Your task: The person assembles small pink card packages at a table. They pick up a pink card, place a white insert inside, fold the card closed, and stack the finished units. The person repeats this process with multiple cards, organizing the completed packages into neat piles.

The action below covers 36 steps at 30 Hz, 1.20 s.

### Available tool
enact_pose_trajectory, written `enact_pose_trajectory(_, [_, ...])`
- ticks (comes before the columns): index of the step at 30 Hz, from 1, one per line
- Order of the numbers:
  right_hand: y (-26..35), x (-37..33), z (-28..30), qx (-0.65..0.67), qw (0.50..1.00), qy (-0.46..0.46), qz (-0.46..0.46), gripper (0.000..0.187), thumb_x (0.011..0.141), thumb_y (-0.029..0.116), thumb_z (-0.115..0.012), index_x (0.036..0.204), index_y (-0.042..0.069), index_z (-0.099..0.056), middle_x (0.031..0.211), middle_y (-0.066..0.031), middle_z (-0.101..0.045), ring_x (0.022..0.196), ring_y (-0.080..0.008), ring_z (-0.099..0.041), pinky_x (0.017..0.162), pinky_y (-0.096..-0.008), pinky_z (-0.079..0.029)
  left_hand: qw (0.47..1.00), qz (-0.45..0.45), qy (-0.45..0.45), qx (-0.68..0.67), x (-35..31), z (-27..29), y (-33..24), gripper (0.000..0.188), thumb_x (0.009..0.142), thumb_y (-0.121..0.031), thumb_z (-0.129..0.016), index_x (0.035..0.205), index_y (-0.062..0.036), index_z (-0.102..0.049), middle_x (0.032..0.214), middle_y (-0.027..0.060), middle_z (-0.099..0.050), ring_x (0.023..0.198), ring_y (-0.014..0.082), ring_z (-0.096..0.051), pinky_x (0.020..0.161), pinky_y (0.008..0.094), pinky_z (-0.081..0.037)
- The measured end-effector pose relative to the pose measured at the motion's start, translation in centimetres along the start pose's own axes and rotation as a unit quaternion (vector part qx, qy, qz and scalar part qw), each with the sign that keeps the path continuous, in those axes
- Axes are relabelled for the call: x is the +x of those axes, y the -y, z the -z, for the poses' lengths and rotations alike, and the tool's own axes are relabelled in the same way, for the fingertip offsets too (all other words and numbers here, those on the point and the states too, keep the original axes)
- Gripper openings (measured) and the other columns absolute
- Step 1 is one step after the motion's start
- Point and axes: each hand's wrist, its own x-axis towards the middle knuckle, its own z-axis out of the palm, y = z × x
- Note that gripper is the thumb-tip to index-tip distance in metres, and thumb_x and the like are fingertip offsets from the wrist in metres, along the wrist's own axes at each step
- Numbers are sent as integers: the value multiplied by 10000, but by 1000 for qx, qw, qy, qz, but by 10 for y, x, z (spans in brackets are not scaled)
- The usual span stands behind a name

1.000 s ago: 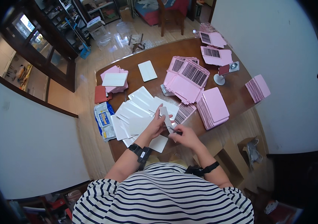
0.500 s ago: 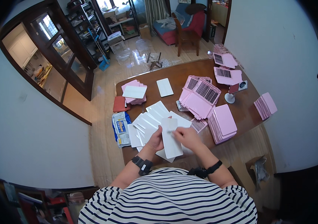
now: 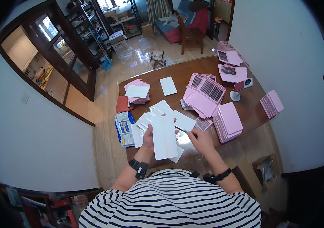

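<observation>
My left hand [image 3: 149,139] grips a flat white rectangular case [image 3: 163,138] by its left edge, with fingertips showing past its far and right sides. A faint line runs down the middle of the case. To the right of it, my right hand [image 3: 202,141] is closed on a thin dark stick-like tool [image 3: 181,129], whose kind is too small to make out; its tip points toward the case. Beneath and beyond my hands lie several more white cases [image 3: 160,107], fanned over one another on the brown table [image 3: 146,80].
Pink cases with dark striped rows [image 3: 211,91] and a stack of closed pink cases [image 3: 228,119] stand to the right. At left are a wipes packet [image 3: 124,129], a red-brown pouch [image 3: 123,104] and a pink pile topped with white [image 3: 138,91]. A small camera-like device on a stand [image 3: 242,86] is at far right.
The white case has moved left and now shows a broader face. My right hand has drawn away to the right, and the thin dark tool in it has come into view.
</observation>
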Motion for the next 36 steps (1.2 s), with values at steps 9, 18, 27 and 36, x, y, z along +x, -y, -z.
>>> enact_pose_trajectory(9, [45,30,-4,-20,994,-104,-2,328,951,367,-642,845,63,-701,712,-150,-683,657,-366,-669,607,-466,-511,999,-2,22,-31,0,-10,7,900,937,-678,-544,1629,-221,-197,1624,194,-317,1311,504,-517,1008,664,-482])
enact_pose_trajectory(18, [50,33,-9,-37,992,-117,34,307,949,329,-654,805,59,-677,698,-138,-668,635,-343,-659,585,-451,-499,999,-5,21,-40,0,-16,6,896,941,-705,-513,1628,-226,-193,1598,195,-349,1309,489,-522,1004,651,-487])
enact_pose_trajectory(27, [60,32,-13,-47,989,-140,32,304,954,325,-648,801,63,-673,705,-131,-668,638,-337,-657,584,-445,-496,998,-10,29,-49,-3,-13,2,891,944,-710,-506,1628,-240,-181,1604,190,-332,1327,492,-502,1006,657,-487])
enact_pose_trajectory(36, [64,33,-22,-49,987,-147,47,328,959,337,-648,805,49,-673,708,-158,-654,637,-373,-641,576,-481,-468,999,-20,7,-40,-11,-17,-2,902,953,-705,-467,1639,-205,-162,1603,208,-355,1271,457,-570,994,612,-522])
